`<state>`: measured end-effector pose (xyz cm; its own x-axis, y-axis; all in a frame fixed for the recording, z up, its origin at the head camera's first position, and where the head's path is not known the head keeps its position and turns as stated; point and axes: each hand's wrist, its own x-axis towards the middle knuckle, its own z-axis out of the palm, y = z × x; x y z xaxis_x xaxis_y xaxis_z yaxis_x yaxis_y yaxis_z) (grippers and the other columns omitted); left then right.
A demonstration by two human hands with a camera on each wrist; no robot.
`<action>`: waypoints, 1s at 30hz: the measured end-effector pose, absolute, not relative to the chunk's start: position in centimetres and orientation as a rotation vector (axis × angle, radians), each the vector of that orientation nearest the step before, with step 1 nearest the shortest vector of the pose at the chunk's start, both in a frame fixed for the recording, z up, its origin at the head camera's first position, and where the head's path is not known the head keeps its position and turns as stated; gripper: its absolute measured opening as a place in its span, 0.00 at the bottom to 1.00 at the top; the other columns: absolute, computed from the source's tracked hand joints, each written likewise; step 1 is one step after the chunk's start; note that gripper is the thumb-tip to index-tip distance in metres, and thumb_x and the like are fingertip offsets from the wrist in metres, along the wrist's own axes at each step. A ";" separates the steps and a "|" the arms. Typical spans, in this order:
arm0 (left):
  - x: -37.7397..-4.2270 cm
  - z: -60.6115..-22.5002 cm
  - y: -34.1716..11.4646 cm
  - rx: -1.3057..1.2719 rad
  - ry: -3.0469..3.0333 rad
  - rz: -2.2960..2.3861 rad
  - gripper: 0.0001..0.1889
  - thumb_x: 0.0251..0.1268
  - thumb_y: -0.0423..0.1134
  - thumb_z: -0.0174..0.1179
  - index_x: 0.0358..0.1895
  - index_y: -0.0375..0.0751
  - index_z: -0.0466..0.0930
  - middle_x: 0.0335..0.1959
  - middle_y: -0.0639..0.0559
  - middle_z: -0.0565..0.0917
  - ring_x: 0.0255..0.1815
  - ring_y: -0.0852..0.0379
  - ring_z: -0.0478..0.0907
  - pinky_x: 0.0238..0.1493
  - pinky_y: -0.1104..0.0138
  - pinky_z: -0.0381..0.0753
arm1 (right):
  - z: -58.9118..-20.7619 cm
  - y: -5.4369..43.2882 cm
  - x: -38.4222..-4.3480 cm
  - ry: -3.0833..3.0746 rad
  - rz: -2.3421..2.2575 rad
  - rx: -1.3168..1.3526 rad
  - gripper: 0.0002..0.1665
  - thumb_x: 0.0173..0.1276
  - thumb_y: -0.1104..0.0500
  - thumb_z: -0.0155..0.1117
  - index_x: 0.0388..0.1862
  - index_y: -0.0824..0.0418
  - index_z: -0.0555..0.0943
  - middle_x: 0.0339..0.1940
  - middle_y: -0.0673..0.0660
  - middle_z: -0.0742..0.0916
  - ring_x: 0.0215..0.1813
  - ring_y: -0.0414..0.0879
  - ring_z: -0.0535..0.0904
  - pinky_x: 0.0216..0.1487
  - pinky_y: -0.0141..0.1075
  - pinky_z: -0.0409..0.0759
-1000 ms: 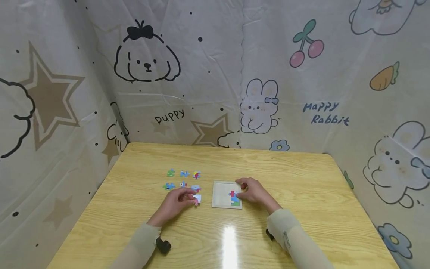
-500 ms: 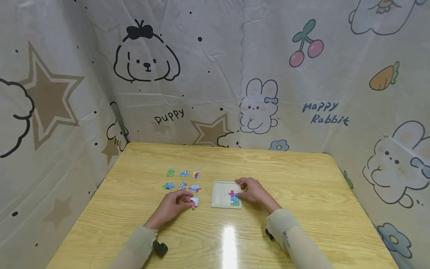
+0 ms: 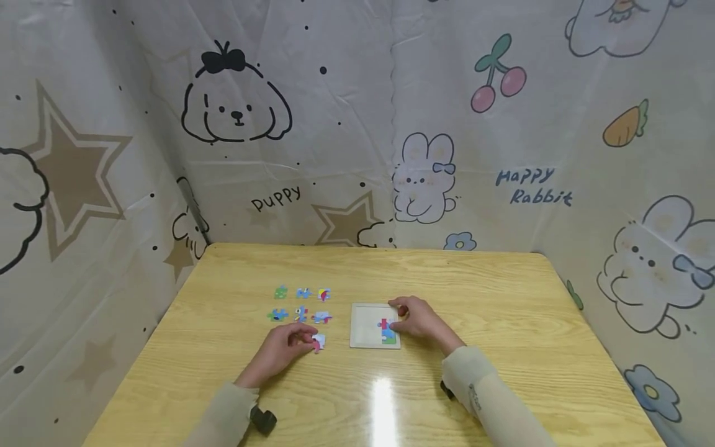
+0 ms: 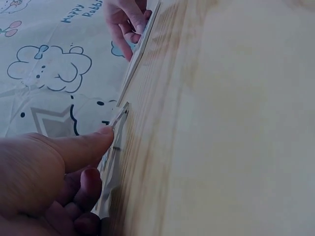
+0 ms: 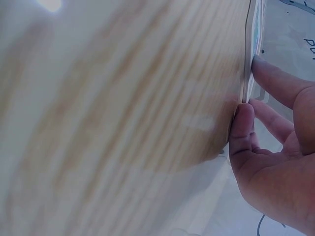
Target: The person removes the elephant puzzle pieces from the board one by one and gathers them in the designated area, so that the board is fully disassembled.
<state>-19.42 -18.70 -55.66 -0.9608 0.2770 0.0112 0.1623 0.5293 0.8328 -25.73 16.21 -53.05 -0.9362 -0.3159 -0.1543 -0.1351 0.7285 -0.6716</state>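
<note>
My left hand (image 3: 282, 347) pinches a white-and-pink jigsaw piece (image 3: 319, 341) at its left edge, low over the table. In the left wrist view, the thumb (image 4: 91, 145) lies against that piece, seen nearly edge-on. My right hand (image 3: 420, 318) grips the right side of a square wooden puzzle tray (image 3: 365, 344). Its thumb (image 5: 270, 73) reaches over the rim, and other fingers press along the outer edge in the right wrist view. Joined pieces (image 3: 388, 332) in red, blue and green fill the tray's lower right area, partly under the thumb.
Several loose jigsaw pieces lie in two rows left of the tray, among them a green piece (image 3: 281, 292), a yellow-and-red piece (image 3: 324, 294) and a blue-and-pink piece (image 3: 321, 318). A patterned curtain (image 3: 346, 143) surrounds the wooden table (image 3: 475, 279).
My left hand has drawn the white-and-pink piece left and toward me, away from the loose rows. The right hand stays at the tray. The head view has shifted slightly.
</note>
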 end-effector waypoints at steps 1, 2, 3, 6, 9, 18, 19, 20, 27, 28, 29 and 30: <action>-19.4 -55.7 -18.7 0.389 2.643 1.409 0.13 0.67 0.36 0.70 0.53 0.42 0.87 0.38 0.55 0.88 0.29 0.63 0.73 0.31 0.71 0.73 | -53.1 16.2 -25.7 2.673 -1.013 -0.352 0.33 0.63 0.62 0.78 0.67 0.64 0.80 0.41 0.56 0.81 0.44 0.49 0.73 0.47 0.40 0.73; -19.4 -55.7 -18.6 0.393 2.644 1.407 0.13 0.67 0.36 0.70 0.52 0.42 0.87 0.38 0.55 0.88 0.28 0.63 0.72 0.31 0.71 0.73 | -53.1 16.2 -25.7 2.675 -1.014 -0.352 0.33 0.63 0.63 0.78 0.67 0.64 0.80 0.41 0.56 0.81 0.44 0.49 0.73 0.46 0.40 0.73; -19.4 -55.7 -18.6 0.398 2.647 1.401 0.12 0.67 0.36 0.70 0.52 0.42 0.88 0.38 0.55 0.88 0.28 0.64 0.72 0.31 0.72 0.72 | -53.0 16.2 -25.7 2.676 -1.015 -0.353 0.33 0.63 0.63 0.78 0.67 0.65 0.80 0.41 0.57 0.81 0.44 0.49 0.73 0.46 0.40 0.73; -19.4 -55.7 -18.5 0.412 2.660 1.379 0.11 0.67 0.35 0.70 0.51 0.42 0.88 0.37 0.56 0.88 0.27 0.64 0.71 0.29 0.72 0.71 | -53.1 16.2 -25.7 2.676 -1.012 -0.345 0.33 0.64 0.63 0.78 0.67 0.64 0.80 0.41 0.56 0.81 0.44 0.49 0.73 0.47 0.40 0.73; -19.5 -55.8 -18.5 0.409 2.670 1.360 0.10 0.67 0.34 0.70 0.50 0.42 0.88 0.36 0.58 0.88 0.26 0.64 0.70 0.29 0.72 0.70 | -53.2 16.2 -25.7 2.675 -1.010 -0.331 0.33 0.64 0.63 0.78 0.68 0.63 0.81 0.41 0.55 0.81 0.44 0.48 0.73 0.47 0.40 0.73; -19.4 -55.7 -18.5 0.397 2.684 1.350 0.10 0.67 0.33 0.70 0.50 0.42 0.89 0.35 0.58 0.87 0.26 0.64 0.71 0.29 0.72 0.70 | -53.2 16.1 -25.8 2.674 -1.011 -0.314 0.32 0.64 0.63 0.78 0.68 0.62 0.81 0.41 0.55 0.80 0.44 0.49 0.72 0.47 0.40 0.72; -19.4 -55.7 -18.5 0.395 2.681 1.354 0.10 0.67 0.33 0.70 0.50 0.41 0.89 0.35 0.58 0.87 0.26 0.64 0.71 0.29 0.72 0.70 | -53.2 16.1 -25.8 2.675 -1.013 -0.313 0.32 0.64 0.63 0.78 0.68 0.62 0.81 0.41 0.55 0.80 0.44 0.49 0.72 0.47 0.40 0.72; -19.4 -55.7 -18.5 0.393 2.680 1.356 0.10 0.67 0.33 0.70 0.50 0.41 0.89 0.35 0.57 0.88 0.26 0.64 0.71 0.29 0.72 0.70 | -53.2 16.1 -25.8 2.676 -1.014 -0.314 0.32 0.64 0.63 0.78 0.68 0.62 0.81 0.41 0.55 0.80 0.44 0.49 0.72 0.47 0.40 0.72; -19.4 -55.7 -18.5 0.371 2.673 1.358 0.11 0.66 0.33 0.70 0.50 0.41 0.89 0.36 0.57 0.88 0.27 0.63 0.71 0.30 0.72 0.71 | -53.2 16.0 -25.7 2.683 -0.998 -0.320 0.32 0.64 0.63 0.78 0.67 0.63 0.81 0.41 0.55 0.80 0.44 0.48 0.72 0.47 0.40 0.72; -19.3 -55.7 -18.5 0.368 2.673 1.357 0.11 0.66 0.33 0.70 0.51 0.41 0.89 0.36 0.57 0.88 0.27 0.63 0.71 0.30 0.72 0.71 | -53.2 16.0 -25.7 2.686 -0.994 -0.326 0.32 0.64 0.63 0.78 0.67 0.63 0.81 0.41 0.55 0.80 0.44 0.48 0.73 0.47 0.40 0.72; -19.3 -55.7 -18.5 0.365 2.672 1.357 0.11 0.66 0.33 0.70 0.51 0.41 0.89 0.36 0.57 0.88 0.27 0.63 0.72 0.30 0.72 0.72 | -53.2 16.0 -25.7 2.688 -0.992 -0.332 0.32 0.64 0.63 0.78 0.67 0.64 0.81 0.41 0.55 0.80 0.44 0.48 0.73 0.47 0.40 0.72; -19.3 -55.7 -18.5 0.362 2.673 1.356 0.11 0.66 0.33 0.70 0.51 0.41 0.89 0.36 0.57 0.88 0.27 0.63 0.72 0.31 0.72 0.72 | -53.1 16.0 -25.7 2.688 -0.991 -0.336 0.32 0.64 0.63 0.78 0.67 0.64 0.80 0.41 0.56 0.80 0.44 0.48 0.73 0.47 0.40 0.73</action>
<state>-19.33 -18.49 -55.65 -0.9638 0.2667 -0.0010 0.1567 0.5694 0.8070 -25.72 16.01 -53.11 -0.9405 -0.3009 -0.1582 -0.1262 0.7411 -0.6594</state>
